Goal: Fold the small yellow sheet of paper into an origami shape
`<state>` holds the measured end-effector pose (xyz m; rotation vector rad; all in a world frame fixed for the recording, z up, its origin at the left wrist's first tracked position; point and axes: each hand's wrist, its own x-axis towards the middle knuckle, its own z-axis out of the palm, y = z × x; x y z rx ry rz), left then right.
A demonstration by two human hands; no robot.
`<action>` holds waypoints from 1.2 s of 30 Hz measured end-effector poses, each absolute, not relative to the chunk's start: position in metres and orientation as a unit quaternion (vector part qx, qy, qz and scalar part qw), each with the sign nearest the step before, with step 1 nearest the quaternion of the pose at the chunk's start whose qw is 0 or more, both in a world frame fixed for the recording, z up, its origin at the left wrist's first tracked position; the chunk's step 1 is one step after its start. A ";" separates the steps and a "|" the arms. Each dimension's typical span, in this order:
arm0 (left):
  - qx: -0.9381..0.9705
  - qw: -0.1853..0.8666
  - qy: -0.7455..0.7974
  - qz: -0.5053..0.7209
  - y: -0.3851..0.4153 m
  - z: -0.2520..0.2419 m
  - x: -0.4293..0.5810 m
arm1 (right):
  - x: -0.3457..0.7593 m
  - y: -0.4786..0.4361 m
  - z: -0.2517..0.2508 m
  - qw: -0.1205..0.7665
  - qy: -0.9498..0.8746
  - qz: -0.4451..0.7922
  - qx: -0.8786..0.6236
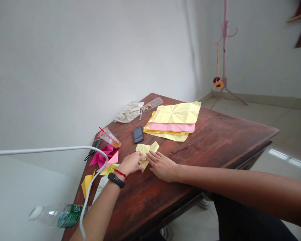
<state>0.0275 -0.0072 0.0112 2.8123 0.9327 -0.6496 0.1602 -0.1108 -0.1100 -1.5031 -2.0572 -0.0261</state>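
Observation:
A pale yellow folded paper (147, 148) lies on the dark wooden table, its upper corners spread out to both sides. My left hand (132, 162), with a black band and a red string at the wrist, rests on its left side with bent fingers, the thumb and fingertips closed on the paper's edge. My right hand (163, 166) lies fairly flat with fingers stretched out over the paper's right side. The fingers cover the middle of the folds. Behind it sits a stack of creased yellow and pink paper sheets (174, 115).
Left on the table (215, 134) are a dark phone (138, 135), a tilted drink cup (109, 137), magenta folded paper (104, 156) and yellow folded paper (87, 184). A white cable (90, 147) crosses the view. A plastic bottle (59, 215) stands near the left edge. A cloth (129, 112) lies by the wall.

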 end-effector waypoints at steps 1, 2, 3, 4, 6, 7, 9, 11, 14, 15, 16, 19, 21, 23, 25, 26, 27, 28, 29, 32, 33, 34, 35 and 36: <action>0.926 0.054 0.308 -0.213 -0.007 0.011 0.027 | 0.162 -0.113 -0.112 0.288 -0.771 -0.004 -0.568; 0.925 0.051 0.310 -0.212 -0.006 0.011 0.027 | 0.165 -0.116 -0.113 0.287 -0.770 0.000 -0.569; 0.925 0.048 0.312 -0.211 -0.006 0.011 0.026 | 0.168 -0.118 -0.112 0.288 -0.769 0.002 -0.570; 0.924 0.048 0.314 -0.213 -0.005 0.011 0.025 | 0.171 -0.120 -0.111 0.289 -0.767 0.004 -0.573; 0.924 0.055 0.312 -0.213 -0.003 0.010 0.022 | 0.174 -0.124 -0.106 0.292 -0.762 0.007 -0.578; 0.925 0.060 0.310 -0.211 -0.002 0.010 0.020 | 0.175 -0.126 -0.105 0.290 -0.761 0.008 -0.580; 0.926 0.069 0.305 -0.209 0.000 0.008 0.015 | 0.175 -0.128 -0.102 0.283 -0.761 0.010 -0.584; 0.927 0.076 0.301 -0.211 0.001 0.005 0.011 | 0.175 -0.130 -0.100 0.272 -0.763 0.011 -0.587; 0.926 0.085 0.293 -0.220 0.003 0.002 0.007 | 0.175 -0.131 -0.098 0.257 -0.764 0.013 -0.592; 0.926 0.088 0.293 -0.222 0.004 0.002 0.007 | 0.175 -0.131 -0.098 0.253 -0.764 0.012 -0.594; 0.926 0.091 0.293 -0.222 0.004 0.001 0.007 | 0.176 -0.131 -0.097 0.249 -0.764 0.011 -0.595; 0.926 0.104 0.289 -0.218 0.008 0.001 0.007 | 0.177 -0.132 -0.096 0.240 -0.766 0.009 -0.596; 0.928 0.123 0.280 -0.214 0.011 0.000 0.007 | 0.177 -0.133 -0.094 0.235 -0.769 0.011 -0.595; 0.930 0.141 0.271 -0.204 0.014 0.000 0.007 | 0.178 -0.133 -0.093 0.230 -0.770 0.015 -0.595; 0.934 0.146 0.269 -0.186 0.017 -0.002 0.007 | 0.178 -0.132 -0.093 0.224 -0.770 0.021 -0.597; 0.935 0.145 0.272 -0.176 0.017 -0.004 0.007 | 0.178 -0.132 -0.093 0.221 -0.770 0.024 -0.598; 0.935 0.142 0.278 -0.166 0.018 -0.005 0.007 | 0.179 -0.132 -0.093 0.219 -0.772 0.027 -0.597; 0.935 0.139 0.284 -0.158 0.018 -0.006 0.007 | 0.179 -0.131 -0.094 0.217 -0.774 0.029 -0.595; 0.935 0.136 0.289 -0.153 0.018 -0.007 0.008 | 0.179 -0.131 -0.094 0.216 -0.776 0.030 -0.592; 0.937 0.124 0.290 -0.153 0.018 -0.007 0.010 | 0.179 -0.131 -0.094 0.214 -0.781 0.032 -0.586; 0.938 0.119 0.287 -0.157 0.018 -0.006 0.011 | 0.178 -0.131 -0.094 0.214 -0.780 0.032 -0.587; 0.938 0.113 0.284 -0.162 0.018 -0.005 0.013 | 0.176 -0.132 -0.093 0.213 -0.779 0.033 -0.589; 0.939 0.106 0.281 -0.168 0.019 -0.004 0.015 | 0.174 -0.132 -0.093 0.213 -0.778 0.034 -0.591; 0.940 0.099 0.277 -0.173 0.020 -0.002 0.017 | 0.171 -0.133 -0.092 0.213 -0.776 0.037 -0.592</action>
